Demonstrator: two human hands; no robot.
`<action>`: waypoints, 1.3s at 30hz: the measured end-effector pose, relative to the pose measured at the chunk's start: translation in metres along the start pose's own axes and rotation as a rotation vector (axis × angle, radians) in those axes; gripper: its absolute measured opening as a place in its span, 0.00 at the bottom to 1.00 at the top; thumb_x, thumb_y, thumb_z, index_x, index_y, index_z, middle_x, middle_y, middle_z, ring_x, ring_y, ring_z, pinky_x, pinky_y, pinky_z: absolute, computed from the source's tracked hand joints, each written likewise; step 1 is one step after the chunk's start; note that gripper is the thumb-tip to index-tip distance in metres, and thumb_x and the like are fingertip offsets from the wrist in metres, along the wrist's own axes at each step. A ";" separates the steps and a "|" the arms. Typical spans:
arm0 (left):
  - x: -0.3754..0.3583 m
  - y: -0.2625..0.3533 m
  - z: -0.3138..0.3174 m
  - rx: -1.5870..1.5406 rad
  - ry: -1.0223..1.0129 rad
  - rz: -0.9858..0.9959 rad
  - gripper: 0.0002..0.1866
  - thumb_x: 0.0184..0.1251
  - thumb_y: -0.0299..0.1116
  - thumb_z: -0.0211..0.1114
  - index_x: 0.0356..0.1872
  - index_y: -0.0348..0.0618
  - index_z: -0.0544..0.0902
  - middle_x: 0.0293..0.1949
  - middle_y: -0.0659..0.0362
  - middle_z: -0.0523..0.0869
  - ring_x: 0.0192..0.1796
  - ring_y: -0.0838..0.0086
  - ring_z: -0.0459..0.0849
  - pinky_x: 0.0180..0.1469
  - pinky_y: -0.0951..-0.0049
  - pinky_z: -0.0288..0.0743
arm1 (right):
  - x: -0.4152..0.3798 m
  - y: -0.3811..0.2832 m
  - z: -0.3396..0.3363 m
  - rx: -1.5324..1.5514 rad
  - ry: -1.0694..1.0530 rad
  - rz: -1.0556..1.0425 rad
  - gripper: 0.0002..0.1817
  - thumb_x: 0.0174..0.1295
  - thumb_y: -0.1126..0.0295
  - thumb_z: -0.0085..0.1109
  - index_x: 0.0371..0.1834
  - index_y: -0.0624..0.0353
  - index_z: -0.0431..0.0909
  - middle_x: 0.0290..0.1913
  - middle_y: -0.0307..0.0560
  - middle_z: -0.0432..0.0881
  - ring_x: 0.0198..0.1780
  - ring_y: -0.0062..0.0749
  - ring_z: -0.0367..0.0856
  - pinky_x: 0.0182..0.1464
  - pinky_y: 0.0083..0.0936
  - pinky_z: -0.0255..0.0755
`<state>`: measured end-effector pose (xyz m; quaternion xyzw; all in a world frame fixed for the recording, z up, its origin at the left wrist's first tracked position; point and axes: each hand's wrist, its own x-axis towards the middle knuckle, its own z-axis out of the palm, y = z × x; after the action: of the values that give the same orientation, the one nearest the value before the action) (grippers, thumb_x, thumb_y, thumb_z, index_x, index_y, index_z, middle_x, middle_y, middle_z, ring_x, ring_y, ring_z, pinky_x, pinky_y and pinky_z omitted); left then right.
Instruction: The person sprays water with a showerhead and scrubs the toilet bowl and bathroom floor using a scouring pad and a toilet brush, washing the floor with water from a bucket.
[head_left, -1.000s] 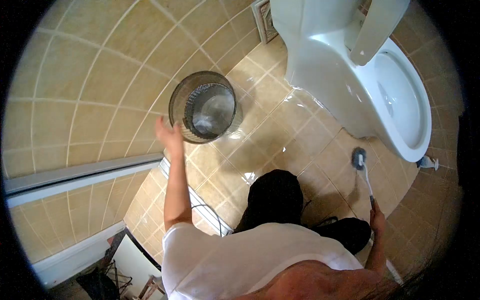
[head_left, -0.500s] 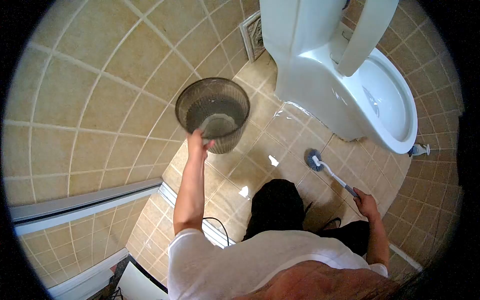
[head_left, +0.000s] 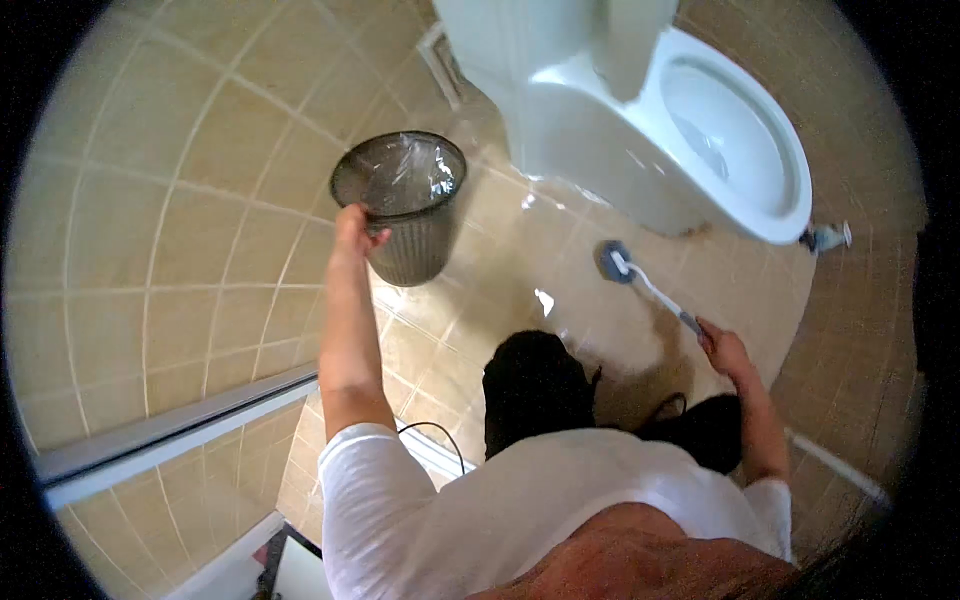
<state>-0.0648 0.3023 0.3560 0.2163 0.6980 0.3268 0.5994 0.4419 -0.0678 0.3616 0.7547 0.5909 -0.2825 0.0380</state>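
My left hand (head_left: 359,232) is closed on the near rim of a dark translucent ribbed bin (head_left: 412,250), which stands beside the tiled wall. Inside the bin is something clear and shiny, like a plastic liner. My right hand (head_left: 722,350) grips the grey handle end of a toilet brush (head_left: 655,290). The brush has a white shaft and a round blue-grey head, which is over the floor between the bin and the toilet. A white toilet (head_left: 570,130) with its bowl uncovered stands at the upper right.
Wet patches shine on the tiled floor (head_left: 510,270). A small bottle (head_left: 828,238) is by the right wall past the bowl. A dark cable (head_left: 440,428) curves near a door track at the lower left. My knees are at centre.
The view has shifted, moving the toilet left and up in the picture. The bin now looks more upright, with its clear contents visible. Both hands keep their holds.
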 end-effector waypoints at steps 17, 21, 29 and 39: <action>-0.036 -0.023 -0.034 -0.024 0.107 0.000 0.20 0.52 0.31 0.49 0.48 0.38 0.64 0.47 0.51 0.66 0.40 0.56 0.71 0.29 0.65 0.78 | 0.069 -0.052 0.051 0.360 -0.221 0.251 0.26 0.63 0.59 0.35 0.65 0.38 0.45 0.47 0.54 0.74 0.47 0.48 0.73 0.52 0.36 0.64; -0.051 -0.022 -0.020 -0.031 0.154 -0.032 0.18 0.52 0.31 0.49 0.45 0.36 0.65 0.44 0.50 0.67 0.38 0.56 0.71 0.29 0.65 0.78 | 0.009 0.030 0.046 0.428 -0.112 0.435 0.26 0.63 0.60 0.35 0.65 0.39 0.44 0.44 0.56 0.75 0.45 0.49 0.74 0.49 0.38 0.66; -0.068 -0.034 -0.037 -0.046 0.182 0.004 0.15 0.56 0.37 0.49 0.42 0.40 0.70 0.41 0.56 0.72 0.36 0.61 0.73 0.29 0.68 0.76 | 0.016 -0.002 0.063 0.288 -0.196 0.181 0.25 0.63 0.60 0.36 0.64 0.36 0.47 0.43 0.58 0.75 0.42 0.51 0.74 0.46 0.38 0.68; -0.067 -0.068 -0.062 -0.092 0.126 -0.099 0.19 0.53 0.31 0.49 0.47 0.37 0.70 0.41 0.52 0.76 0.34 0.56 0.78 0.33 0.67 0.80 | -0.109 0.221 0.006 0.012 -0.101 0.586 0.28 0.57 0.64 0.43 0.63 0.40 0.51 0.36 0.58 0.77 0.35 0.48 0.78 0.38 0.41 0.70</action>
<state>-0.1069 0.1962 0.3581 0.1329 0.7284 0.3416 0.5789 0.6255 -0.2313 0.3471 0.8783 0.3437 -0.3000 0.1427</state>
